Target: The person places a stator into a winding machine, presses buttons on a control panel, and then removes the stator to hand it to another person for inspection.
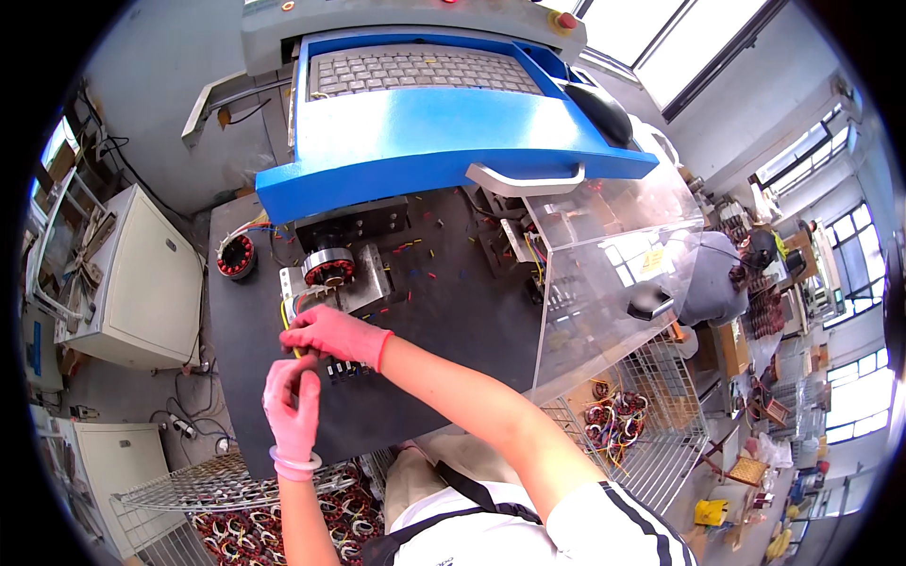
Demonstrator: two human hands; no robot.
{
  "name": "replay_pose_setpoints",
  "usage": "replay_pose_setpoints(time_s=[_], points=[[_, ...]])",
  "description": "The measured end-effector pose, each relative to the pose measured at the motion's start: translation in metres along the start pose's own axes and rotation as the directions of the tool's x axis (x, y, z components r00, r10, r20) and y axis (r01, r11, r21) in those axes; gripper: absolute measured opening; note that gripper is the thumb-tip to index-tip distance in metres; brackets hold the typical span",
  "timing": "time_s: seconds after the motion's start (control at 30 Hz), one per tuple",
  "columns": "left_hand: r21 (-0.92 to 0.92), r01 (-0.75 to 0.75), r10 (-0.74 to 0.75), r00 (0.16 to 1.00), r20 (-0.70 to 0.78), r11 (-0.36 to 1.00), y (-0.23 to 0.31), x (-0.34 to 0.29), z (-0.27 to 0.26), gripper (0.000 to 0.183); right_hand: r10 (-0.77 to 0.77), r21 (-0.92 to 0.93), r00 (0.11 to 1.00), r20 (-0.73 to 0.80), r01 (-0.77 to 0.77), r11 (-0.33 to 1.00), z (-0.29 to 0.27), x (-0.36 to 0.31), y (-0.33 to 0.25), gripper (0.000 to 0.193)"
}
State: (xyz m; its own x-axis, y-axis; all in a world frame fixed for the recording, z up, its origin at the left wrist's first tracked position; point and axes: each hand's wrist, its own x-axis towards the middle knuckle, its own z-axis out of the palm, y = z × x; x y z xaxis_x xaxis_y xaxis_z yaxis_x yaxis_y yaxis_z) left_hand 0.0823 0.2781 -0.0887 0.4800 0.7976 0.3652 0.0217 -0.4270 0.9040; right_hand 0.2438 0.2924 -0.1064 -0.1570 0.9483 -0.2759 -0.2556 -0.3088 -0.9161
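A round stator (328, 268) with red windings sits in a metal fixture (370, 283) on the dark worktop. Yellow wire (284, 313) runs down from the fixture to my gloved hands. My right hand (336, 338), in a pink glove, reaches across from the right with its fingers pinched on this wire. Just below, my left hand (293, 407), also gloved in pink and with a band at the wrist, has its fingers closed at the wire's lower part. The fingertips partly hide the wire's end. Several small terminals (347, 370) lie beside my right hand.
Another stator (236, 257) stands at the worktop's left. Overhead is a blue keyboard drawer (415, 127); a clear guard (604, 292) rises at right. Wire baskets (651, 406) of stators flank me. Coloured scraps dot the worktop (453, 321). A person (713, 278) sits farther right.
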Motion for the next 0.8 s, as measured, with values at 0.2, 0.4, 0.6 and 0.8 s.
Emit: replay_pose_setpoints(time_s=[0.2, 0.4, 0.6, 0.8], points=[[0.556, 0.038, -0.079, 0.996, 0.05, 0.83, -0.015, -0.055, 0.005, 0.04, -0.137, -0.605, 0.967, -0.213, -0.02, 0.796, 0.002, -0.013, -0.015, 0.019], [0.795, -0.019, -0.168, 0.974, 0.152, 0.607, -0.056, -0.084, 0.02, 0.058, -0.075, -0.531, 0.981, -0.177, -0.031, 0.847, -0.014, -0.017, 0.011, 0.008], [0.834, -0.018, -0.225, 0.96, 0.17, 0.552, -0.059, -0.086, 0.024, 0.05, -0.063, -0.565, 0.978, -0.199, -0.062, 0.823, -0.012, -0.014, 0.019, 0.009], [0.81, 0.023, -0.237, 0.961, 0.144, 0.587, -0.059, -0.083, 0.024, 0.046, -0.132, -0.666, 0.975, -0.177, -0.02, 0.745, -0.013, -0.013, 0.02, 0.012]])
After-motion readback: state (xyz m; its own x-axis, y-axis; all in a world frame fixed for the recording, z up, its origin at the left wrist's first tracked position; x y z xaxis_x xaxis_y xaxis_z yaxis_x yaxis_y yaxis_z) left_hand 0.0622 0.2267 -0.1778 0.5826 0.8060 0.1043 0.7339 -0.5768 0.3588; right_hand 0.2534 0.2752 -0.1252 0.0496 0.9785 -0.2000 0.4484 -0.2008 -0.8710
